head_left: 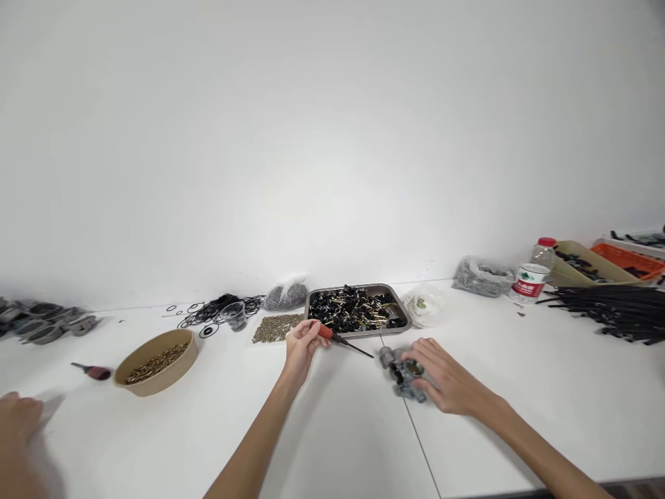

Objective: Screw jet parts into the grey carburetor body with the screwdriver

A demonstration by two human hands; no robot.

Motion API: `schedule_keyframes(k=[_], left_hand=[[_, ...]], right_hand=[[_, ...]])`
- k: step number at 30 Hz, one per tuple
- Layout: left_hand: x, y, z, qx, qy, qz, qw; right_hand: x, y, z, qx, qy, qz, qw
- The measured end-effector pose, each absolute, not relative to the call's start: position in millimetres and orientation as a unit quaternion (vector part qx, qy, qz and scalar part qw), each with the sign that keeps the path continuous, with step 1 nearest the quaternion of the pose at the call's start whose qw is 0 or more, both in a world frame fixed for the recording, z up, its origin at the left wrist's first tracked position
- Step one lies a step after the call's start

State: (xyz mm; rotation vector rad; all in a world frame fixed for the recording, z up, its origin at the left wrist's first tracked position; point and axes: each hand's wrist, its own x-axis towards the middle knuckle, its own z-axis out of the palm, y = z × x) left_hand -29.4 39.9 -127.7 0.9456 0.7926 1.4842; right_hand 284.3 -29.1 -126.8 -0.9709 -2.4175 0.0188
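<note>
My left hand [304, 345] is closed round the red handle of a screwdriver [328, 334], whose dark shaft points right and slightly down. My right hand [439, 374] grips a grey metal carburetor [402, 374] over the table, with a round bore facing up between thumb and fingers. The screwdriver's tip is a little left of the carburetor, apart from it. Behind both hands is a metal tray [358, 333] full of black and brass-coloured parts. Small brass pieces [278, 328] lie in a flat heap left of that tray.
A co-worker's hand [21, 416] is at the left edge, near a second screwdriver [96, 372] and a tan bowl [156, 374] of brass parts. Black rings [218, 308], a plastic cup [235, 317] and bags line the wall. Rightward are a bottle [533, 274] and black tubes [613, 305].
</note>
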Motion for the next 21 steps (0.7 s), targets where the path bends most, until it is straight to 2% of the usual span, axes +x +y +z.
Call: schedule_keyframes(k=[8,16,21], left_hand=[[-24,39,-132,0.435,0.386,0.611,0.537],[-32,39,-124,0.64,0.466,0.491,0.364],[-34,37,-135,0.745,0.479,0.384,0.262]], right_hand=[[446,-40,-135,-0.536,-0.804,-0.127,0.222],[532,-34,-135,-0.599,-0.735,-0.256,0.186],[554,-21,-145,-0.615,-0.717,-0.268,0.19]])
